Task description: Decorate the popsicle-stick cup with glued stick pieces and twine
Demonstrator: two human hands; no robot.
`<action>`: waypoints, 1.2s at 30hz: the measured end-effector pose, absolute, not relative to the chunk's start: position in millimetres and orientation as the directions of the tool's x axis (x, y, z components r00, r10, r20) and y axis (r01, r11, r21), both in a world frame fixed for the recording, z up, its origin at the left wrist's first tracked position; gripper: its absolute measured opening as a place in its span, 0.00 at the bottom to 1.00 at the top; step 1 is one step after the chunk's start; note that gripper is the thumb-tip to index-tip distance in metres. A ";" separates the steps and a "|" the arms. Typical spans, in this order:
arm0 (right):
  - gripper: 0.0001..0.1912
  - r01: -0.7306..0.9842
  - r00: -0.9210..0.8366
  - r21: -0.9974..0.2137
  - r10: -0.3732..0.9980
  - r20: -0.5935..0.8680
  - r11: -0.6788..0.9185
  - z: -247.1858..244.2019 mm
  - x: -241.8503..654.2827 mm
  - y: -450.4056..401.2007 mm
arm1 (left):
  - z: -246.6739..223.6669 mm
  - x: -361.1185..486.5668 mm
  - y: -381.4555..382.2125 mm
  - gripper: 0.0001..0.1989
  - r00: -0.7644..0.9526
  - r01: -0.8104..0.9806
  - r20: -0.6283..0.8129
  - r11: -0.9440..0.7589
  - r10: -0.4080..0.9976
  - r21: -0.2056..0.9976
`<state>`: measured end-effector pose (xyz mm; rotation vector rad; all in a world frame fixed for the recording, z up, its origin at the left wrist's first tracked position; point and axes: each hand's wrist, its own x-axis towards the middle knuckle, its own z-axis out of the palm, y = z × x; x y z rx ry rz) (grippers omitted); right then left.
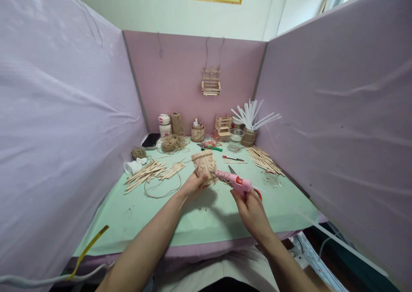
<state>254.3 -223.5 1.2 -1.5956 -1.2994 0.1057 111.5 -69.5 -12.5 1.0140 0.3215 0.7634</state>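
Observation:
A small wooden piece (205, 163) made of flat sticks, like a little cup, is tilted above the green tabletop. My left hand (194, 185) is closed on its lower left side, the fingers partly hidden behind it. My right hand (249, 206) grips the handle of a pink glue gun (232, 179). The gun's nozzle points left and meets or nearly meets the wooden piece's right side. A pale glue stick sticks out of the gun's rear. Scissors (258, 194) with red handles lie partly hidden under the gun.
Loose sticks (146, 174) and twine lie left; more sticks (264, 159) lie right. Along the back stand a white bottle (165, 126), a pen pot (197, 133), a clear cup (236, 140) and a pot of glue sticks (249, 136). A small wooden swing (211, 86) hangs behind.

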 end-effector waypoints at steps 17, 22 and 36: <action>0.18 0.662 0.448 -0.749 0.798 0.403 0.007 9.5 260.1 -231.3 | -13.7 115.3 -66.5 0.40 0.637 -0.429 0.130 0.209 0.759 0.879; 0.22 0.365 0.554 -0.930 0.791 0.259 0.049 16.1 266.0 -241.2 | -14.9 112.2 -64.1 0.38 0.645 -0.437 0.074 0.287 0.761 0.853; 0.10 -0.313 0.770 -0.917 0.631 -0.093 0.247 -30.8 377.4 -188.2 | -14.6 109.3 -61.3 0.31 0.628 -0.451 -0.047 0.413 0.777 0.791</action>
